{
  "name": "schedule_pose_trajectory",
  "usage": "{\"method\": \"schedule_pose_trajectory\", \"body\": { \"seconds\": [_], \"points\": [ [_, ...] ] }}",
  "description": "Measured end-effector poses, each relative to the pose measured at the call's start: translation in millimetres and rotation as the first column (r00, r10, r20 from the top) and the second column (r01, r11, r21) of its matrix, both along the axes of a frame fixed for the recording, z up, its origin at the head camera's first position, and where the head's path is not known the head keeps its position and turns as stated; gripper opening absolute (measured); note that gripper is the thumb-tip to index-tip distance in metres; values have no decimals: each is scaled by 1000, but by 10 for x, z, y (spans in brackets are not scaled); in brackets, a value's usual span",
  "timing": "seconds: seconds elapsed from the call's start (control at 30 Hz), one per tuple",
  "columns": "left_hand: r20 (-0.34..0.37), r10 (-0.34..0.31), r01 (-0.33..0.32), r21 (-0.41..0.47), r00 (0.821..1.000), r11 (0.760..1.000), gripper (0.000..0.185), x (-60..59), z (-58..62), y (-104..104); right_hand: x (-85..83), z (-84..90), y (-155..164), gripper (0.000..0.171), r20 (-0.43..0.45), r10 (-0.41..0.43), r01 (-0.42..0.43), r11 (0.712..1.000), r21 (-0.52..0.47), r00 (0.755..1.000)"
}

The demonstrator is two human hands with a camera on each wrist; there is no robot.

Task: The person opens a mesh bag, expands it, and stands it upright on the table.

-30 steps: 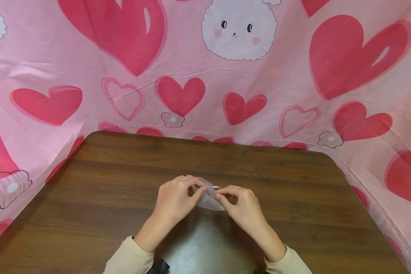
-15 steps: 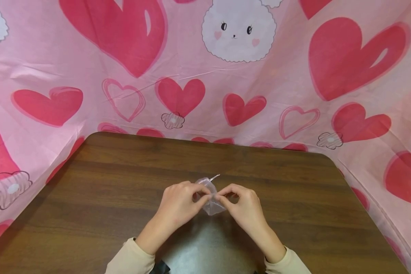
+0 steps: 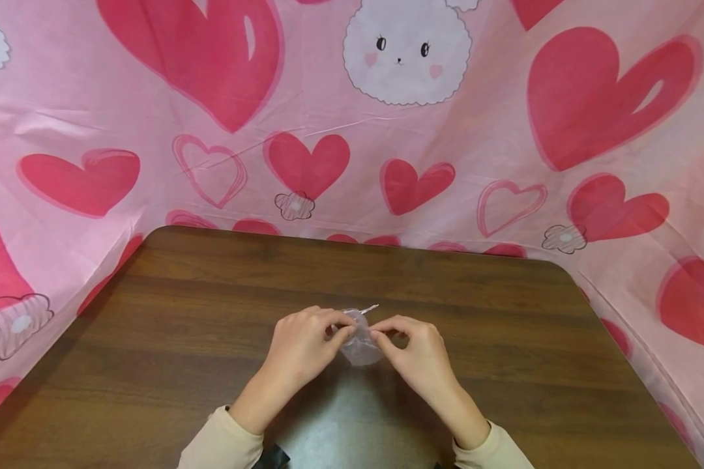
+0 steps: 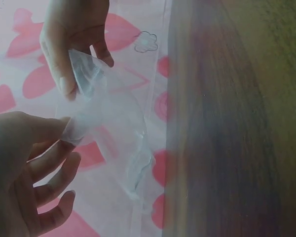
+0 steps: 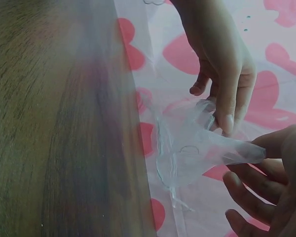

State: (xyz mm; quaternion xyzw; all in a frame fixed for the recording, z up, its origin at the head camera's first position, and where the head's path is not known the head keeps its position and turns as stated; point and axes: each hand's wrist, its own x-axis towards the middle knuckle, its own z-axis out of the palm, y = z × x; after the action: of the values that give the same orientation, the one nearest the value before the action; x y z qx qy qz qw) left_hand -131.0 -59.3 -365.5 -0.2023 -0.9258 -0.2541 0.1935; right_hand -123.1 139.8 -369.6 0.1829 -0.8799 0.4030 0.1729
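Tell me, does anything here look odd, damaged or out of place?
Nothing stands out. Both hands, left hand and right hand, pinch a small clear plastic bag above the wooden table. The bag is crumpled, not visibly torn.

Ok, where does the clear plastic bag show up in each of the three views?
Head: clear plastic bag low centre, pinched between the left hand and right hand over the wooden table.
Left wrist: bag centre-left, hanging between both hands.
Right wrist: bag centre-right, stretched between both hands.
Shared landmark: the pink heart-print cloth, seen behind the bag in every view.
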Motion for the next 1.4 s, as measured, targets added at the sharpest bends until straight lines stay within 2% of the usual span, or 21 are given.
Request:
{"method": "schedule_pose_trajectory", "body": {
  "seconds": [0.17, 0.37, 0.53, 0.8, 1.03, 1.27, 1.4],
  "points": [
    [-3, -5, 5, 13, 1000, 1000, 14, -1, 1, 12, -9, 9, 4, 15, -49, 7, -8, 1000, -24, 999],
    [-25, -38, 39, 36, 999, 999, 13, 12, -3, 25, -4, 9, 4, 19, -48, 7, -9, 999, -43, 999],
    [-38, -12, 14, 46, 999, 999, 8, 7, 2, 25, -4, 5, -2, 18, -52, 25, -27, 998, -56, 998],
    [-45, 36, -32, 88, 998, 996, 8, 2, 6, 11, 5, -12, -6, 20, -12, 50, -50, 998, -28, 999],
    [-23, 12, -10, 71, 1000, 997, 8, 7, 12, 18, -9, -14, 2, 13, -98, 6, -9, 1000, -24, 995],
    [-11, -19, 20, 68, 1000, 998, 22, 8, 16, 25, -7, -8, -7, 16, -96, -7, 5, 1000, -17, 995],
    [-13, -38, 38, 66, 999, 997, 17, 11, 14, 23, -5, -10, -11, 17, -103, -2, 0, 1000, -23, 995]
  ]
}}
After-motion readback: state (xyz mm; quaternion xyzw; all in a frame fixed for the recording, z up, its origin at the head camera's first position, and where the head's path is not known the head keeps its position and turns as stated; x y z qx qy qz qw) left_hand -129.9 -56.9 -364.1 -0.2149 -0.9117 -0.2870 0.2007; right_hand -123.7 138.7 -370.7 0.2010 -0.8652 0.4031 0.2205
